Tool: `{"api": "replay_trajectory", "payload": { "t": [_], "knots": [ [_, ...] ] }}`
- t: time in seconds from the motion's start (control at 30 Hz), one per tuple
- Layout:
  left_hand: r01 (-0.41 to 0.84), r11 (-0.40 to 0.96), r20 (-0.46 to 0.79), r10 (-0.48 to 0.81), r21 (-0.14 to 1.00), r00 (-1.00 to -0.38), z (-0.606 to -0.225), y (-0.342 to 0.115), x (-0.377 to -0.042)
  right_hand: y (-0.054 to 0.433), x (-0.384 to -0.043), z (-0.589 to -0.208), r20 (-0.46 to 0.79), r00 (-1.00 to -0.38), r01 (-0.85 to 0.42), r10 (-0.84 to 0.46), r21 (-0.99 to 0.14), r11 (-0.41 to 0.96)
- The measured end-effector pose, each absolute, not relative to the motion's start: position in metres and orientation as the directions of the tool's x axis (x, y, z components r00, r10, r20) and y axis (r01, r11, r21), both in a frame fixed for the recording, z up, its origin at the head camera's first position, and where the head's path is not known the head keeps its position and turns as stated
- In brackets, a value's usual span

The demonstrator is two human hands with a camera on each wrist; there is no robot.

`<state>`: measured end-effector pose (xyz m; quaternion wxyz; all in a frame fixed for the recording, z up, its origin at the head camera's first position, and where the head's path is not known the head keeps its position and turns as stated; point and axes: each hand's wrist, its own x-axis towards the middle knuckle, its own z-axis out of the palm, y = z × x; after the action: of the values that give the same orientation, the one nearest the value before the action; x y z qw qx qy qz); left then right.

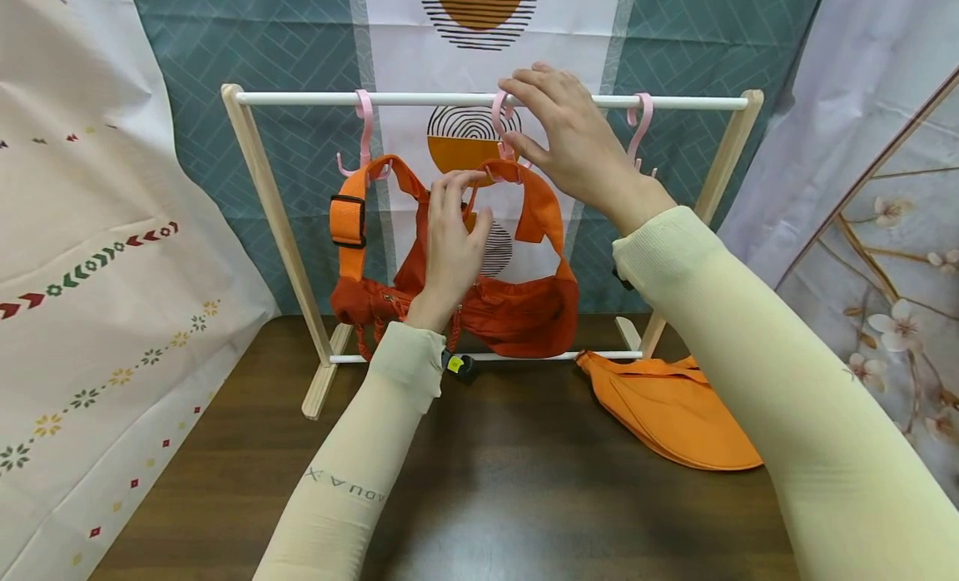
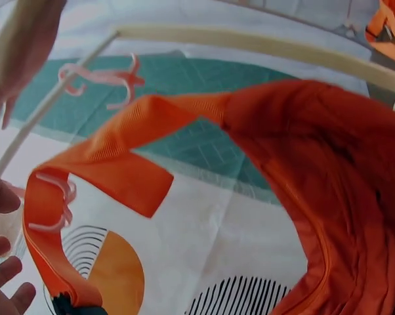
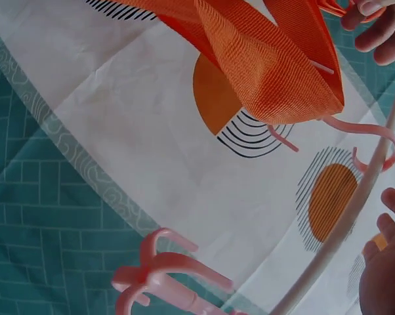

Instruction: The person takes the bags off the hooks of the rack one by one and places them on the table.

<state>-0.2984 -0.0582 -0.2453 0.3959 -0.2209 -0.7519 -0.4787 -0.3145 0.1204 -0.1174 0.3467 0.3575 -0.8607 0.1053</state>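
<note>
Right hand (image 1: pixel 565 136) up at the white rail (image 1: pixel 300 98), fingers loosely spread beside the middle pink hook (image 1: pixel 497 111)! Lower and to the left, the left hand (image 1: pixel 453 231) has thumb and fingers parted, near the red bag (image 1: pixel 524 319), which hangs by its orange strap (image 1: pixel 550 219) from that very hook, while an orange bag (image 1: pixel 667 410) lies right, on the table (image 1: pixel 509 498)

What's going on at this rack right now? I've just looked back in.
A person has both bare hands up at the rack. A red-orange bag hangs there, its strap over the middle pink hook. The left hand is near the strap, the right hand beside that hook; neither appears to grip anything. A lighter orange bag lies on the table.
</note>
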Motion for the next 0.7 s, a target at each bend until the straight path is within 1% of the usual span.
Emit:
{"api": "replay_trajectory", "payload": {
  "t": [0.1,0.27,0.4,0.5,0.63,0.7],
  "knots": [
    [0.692,0.447,0.785,-0.040,0.567,-0.618,-0.241,-0.060,-0.303,0.117,-0.316,-0.114,0.657,-0.521,-0.674,-0.544,0.075,0.735],
    [0.647,0.462,0.740,-0.033,0.607,-0.671,-0.238,-0.065,-0.314,0.110,-0.320,-0.110,0.614,-0.584,-0.635,-0.531,0.062,0.770],
    [0.598,0.430,0.673,-0.030,0.677,-0.739,-0.234,-0.067,-0.320,0.107,-0.321,-0.110,0.587,-0.623,-0.617,-0.517,0.037,0.786],
    [0.548,0.400,0.601,-0.011,0.735,-0.799,-0.231,-0.068,-0.323,0.105,-0.323,-0.111,0.588,-0.636,-0.610,-0.501,0.015,0.792],
    [0.470,0.440,0.511,0.030,0.765,-0.859,-0.231,-0.072,-0.325,0.101,-0.323,-0.110,0.610,-0.651,-0.601,-0.451,-0.052,0.797],
    [0.443,0.475,0.481,0.047,0.760,-0.875,-0.233,-0.075,-0.325,0.098,-0.323,-0.109,0.611,-0.678,-0.586,-0.409,-0.113,0.802]
  ]
}}
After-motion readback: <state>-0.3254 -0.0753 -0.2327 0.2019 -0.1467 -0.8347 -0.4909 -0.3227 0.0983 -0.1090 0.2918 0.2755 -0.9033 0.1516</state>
